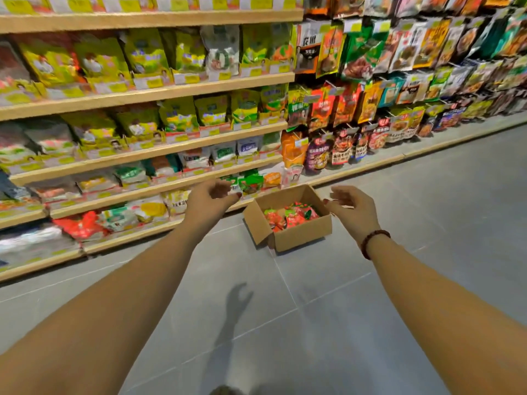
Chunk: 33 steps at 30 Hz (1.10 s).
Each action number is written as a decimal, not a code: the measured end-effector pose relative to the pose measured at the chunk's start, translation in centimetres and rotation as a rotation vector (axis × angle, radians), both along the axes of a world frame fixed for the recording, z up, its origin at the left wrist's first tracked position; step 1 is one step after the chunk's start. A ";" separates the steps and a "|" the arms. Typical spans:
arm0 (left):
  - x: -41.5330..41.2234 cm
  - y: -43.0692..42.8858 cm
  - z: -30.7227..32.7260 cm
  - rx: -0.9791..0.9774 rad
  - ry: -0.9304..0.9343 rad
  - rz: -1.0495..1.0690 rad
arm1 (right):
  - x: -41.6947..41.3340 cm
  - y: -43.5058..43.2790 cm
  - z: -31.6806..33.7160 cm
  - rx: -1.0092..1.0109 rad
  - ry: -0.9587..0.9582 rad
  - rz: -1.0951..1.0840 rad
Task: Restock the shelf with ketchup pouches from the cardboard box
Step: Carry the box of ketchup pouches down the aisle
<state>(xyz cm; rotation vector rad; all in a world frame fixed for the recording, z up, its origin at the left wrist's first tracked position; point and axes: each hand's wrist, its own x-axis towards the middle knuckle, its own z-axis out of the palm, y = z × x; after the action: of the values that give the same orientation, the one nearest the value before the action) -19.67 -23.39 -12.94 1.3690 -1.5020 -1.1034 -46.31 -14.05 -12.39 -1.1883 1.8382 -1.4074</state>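
An open cardboard box (302, 233) sits on the grey floor close to the base of the shelves. Inside it lie several red ketchup pouches (291, 216) with green marks. My left hand (209, 202) hovers to the left of the box, in front of the lowest shelves, fingers curled and apart, holding nothing. My right hand (352, 208) hovers over the box's right edge, also empty with fingers spread. A bead bracelet circles my right wrist. Wooden shelves (148, 94) full of bagged goods rise on the left.
Hanging racks of sauce and seasoning packets (385, 89) fill the right half of the wall. Red and white bags (85, 225) lie on the bottom shelf at the left. Grey tiled aisle floor (285, 309) stretches toward me and off to the right.
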 end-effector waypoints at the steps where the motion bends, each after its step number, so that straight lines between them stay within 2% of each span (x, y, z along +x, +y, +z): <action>1: -0.8 -1.6 -0.4 0.002 -0.005 -0.003 | -0.9 -1.4 -0.5 0.015 0.004 -0.004; 10: -7.9 -18.1 -5.7 0.079 -0.030 -0.031 | -8.2 -17.2 -4.7 0.099 0.055 -0.069; 21: -17.3 -34.6 -11.1 0.146 -0.201 -0.030 | -18.0 -32.9 -8.9 0.271 0.018 -0.075; 27: -23.8 -40.8 -16.0 0.195 -0.241 0.092 | -26.8 -41.3 -13.6 0.366 0.015 0.029; 33: -30.2 -43.0 -21.8 0.354 -0.267 0.257 | -35.5 -48.9 -18.8 0.525 0.070 0.226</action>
<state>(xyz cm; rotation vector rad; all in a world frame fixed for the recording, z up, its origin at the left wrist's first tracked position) -49.88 -66.36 -34.74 1.9594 -1.3002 -1.0874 -81.81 -62.97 -31.15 -1.1288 1.8886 -0.7035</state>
